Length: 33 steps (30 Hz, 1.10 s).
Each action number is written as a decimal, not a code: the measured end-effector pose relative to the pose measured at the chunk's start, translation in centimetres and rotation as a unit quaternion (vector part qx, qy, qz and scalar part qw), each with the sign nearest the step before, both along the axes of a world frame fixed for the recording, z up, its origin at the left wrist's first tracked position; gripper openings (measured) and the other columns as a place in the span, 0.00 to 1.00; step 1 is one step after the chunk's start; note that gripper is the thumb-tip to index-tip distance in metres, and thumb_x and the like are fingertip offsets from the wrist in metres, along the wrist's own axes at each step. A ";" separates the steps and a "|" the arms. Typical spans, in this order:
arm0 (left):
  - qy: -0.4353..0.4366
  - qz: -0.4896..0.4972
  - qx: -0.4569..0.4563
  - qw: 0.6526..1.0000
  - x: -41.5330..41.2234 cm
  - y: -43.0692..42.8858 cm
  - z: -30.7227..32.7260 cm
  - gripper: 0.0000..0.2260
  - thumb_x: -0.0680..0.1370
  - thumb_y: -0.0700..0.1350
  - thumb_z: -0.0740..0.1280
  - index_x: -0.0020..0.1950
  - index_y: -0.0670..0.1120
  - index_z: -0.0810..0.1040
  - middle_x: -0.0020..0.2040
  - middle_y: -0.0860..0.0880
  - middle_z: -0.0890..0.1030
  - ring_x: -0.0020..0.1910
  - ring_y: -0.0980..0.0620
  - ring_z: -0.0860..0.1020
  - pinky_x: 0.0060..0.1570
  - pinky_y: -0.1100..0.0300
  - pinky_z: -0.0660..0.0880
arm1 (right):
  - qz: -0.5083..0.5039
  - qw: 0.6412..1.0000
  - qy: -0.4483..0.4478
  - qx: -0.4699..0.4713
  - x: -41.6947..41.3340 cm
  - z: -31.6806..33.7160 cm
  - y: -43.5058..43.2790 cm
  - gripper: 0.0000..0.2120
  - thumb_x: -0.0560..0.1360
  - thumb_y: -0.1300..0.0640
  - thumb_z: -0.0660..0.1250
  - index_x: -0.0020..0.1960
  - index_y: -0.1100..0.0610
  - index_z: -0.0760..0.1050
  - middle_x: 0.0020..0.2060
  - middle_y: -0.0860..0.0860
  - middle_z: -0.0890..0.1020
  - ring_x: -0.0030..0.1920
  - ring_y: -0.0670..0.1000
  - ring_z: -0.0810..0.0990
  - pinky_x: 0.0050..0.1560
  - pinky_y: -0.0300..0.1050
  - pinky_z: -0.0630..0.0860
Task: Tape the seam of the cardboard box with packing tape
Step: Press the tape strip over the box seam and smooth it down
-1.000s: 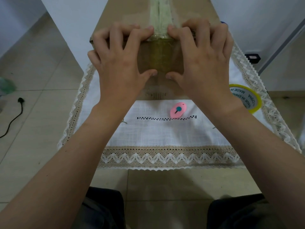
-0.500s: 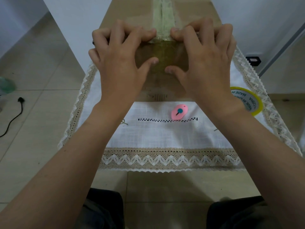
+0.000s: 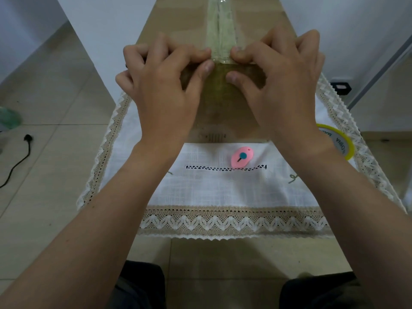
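A brown cardboard box (image 3: 256,25) stands on the table, and a strip of clear packing tape (image 3: 220,30) runs along its top seam and folds down over the near face. My left hand (image 3: 165,90) and my right hand (image 3: 281,85) clamp the box's top front edge, one on each side of the strip. Fingers lie curled on the top. Both thumbs press on the front face, right beside the tape, close under the index fingertips.
A pink pocket cutter (image 3: 242,157) lies on the white lace-trimmed tablecloth (image 3: 223,190) just in front of the box. A yellow-cored tape roll (image 3: 343,141) sits at the right, partly behind my wrist. On the tiled floor to the left lies a black cable (image 3: 22,152).
Both thumbs have slid up the front face toward the top edge, closing on the index fingers beside the tape. The box and the cutter have stayed put.
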<state>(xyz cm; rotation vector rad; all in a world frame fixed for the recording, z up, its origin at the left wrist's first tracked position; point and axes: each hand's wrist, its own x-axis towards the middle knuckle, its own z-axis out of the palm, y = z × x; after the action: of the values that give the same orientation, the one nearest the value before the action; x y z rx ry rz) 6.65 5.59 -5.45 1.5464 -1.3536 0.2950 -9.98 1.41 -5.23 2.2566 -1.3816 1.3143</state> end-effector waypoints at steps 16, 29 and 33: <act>-0.107 0.026 0.042 0.993 0.2 0.5 -0.6 0.26 0.67 0.70 0.72 0.62 0.61 0.81 0.60 0.55 0.79 0.63 0.42 0.74 0.56 0.51 0.59 | -0.033 0.998 0.055 -0.020 0.0 -1.0 0.3 0.22 0.71 0.37 0.73 0.61 0.47 0.79 0.58 0.51 0.80 0.58 0.63 0.75 0.58 0.56 0.67; -0.188 0.042 0.092 0.977 0.9 0.8 -1.8 0.44 0.60 0.68 0.78 0.74 0.61 0.68 0.73 0.52 0.72 0.71 0.42 0.69 0.59 0.45 0.65 | -0.046 0.990 0.130 -0.013 -0.7 -2.6 0.7 0.46 0.64 0.37 0.79 0.77 0.48 0.66 0.72 0.53 0.72 0.70 0.59 0.64 0.75 0.61 0.62; -0.192 0.035 0.108 0.975 0.9 0.8 -2.1 0.49 0.57 0.65 0.81 0.75 0.62 0.66 0.75 0.51 0.70 0.73 0.42 0.67 0.59 0.45 0.65 | -0.061 0.986 0.156 -0.011 -0.8 -2.8 0.9 0.53 0.59 0.37 0.82 0.79 0.48 0.63 0.74 0.54 0.71 0.71 0.56 0.58 0.79 0.62 0.57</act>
<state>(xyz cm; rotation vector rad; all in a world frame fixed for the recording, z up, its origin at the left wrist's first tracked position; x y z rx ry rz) 7.58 6.41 -7.50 1.7841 -1.6763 0.5256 -10.81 2.33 -8.02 2.2066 -1.3584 0.8873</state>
